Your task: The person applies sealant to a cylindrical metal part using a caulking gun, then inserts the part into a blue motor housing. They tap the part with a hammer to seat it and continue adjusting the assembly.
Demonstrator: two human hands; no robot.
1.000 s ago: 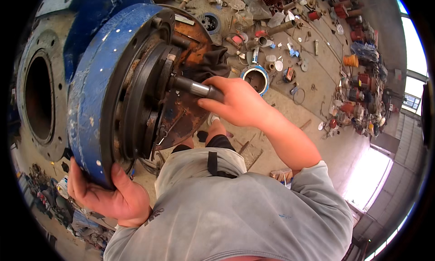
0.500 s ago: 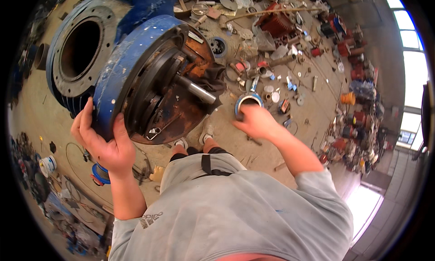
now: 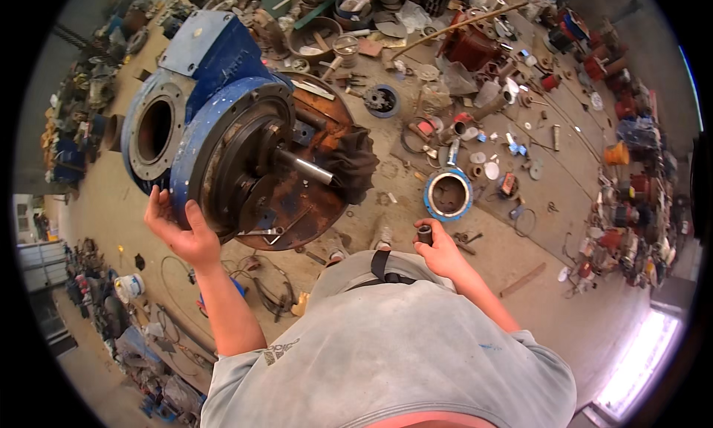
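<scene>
A large blue pump housing (image 3: 194, 142), with a dark round face and a bright steel shaft (image 3: 308, 166), sits at a rusty round stand (image 3: 297, 212). My left hand (image 3: 186, 235) grips its lower rim, thumb on one side and fingers on the other. In front of my waist, my right hand (image 3: 443, 251) is closed around a short dark metal sleeve (image 3: 425, 235). Just beyond it lies a blue ring-shaped valve (image 3: 469, 199) with a lever handle. On the stand rest a wrench (image 3: 261, 232) and a crumpled dark cloth (image 3: 349, 168).
Metal parts and scraps litter the floor ahead, with a red ribbed casing (image 3: 469, 45) and a long wooden stick (image 3: 453, 28). Rows of parts line the right side. Cables (image 3: 267, 294) and a white bucket (image 3: 130, 287) lie at the left.
My right hand has drawn back from the blue ring-shaped valve toward my waist, with the dark sleeve now showing in it. The left hand stays on the housing rim. The view has shifted.
</scene>
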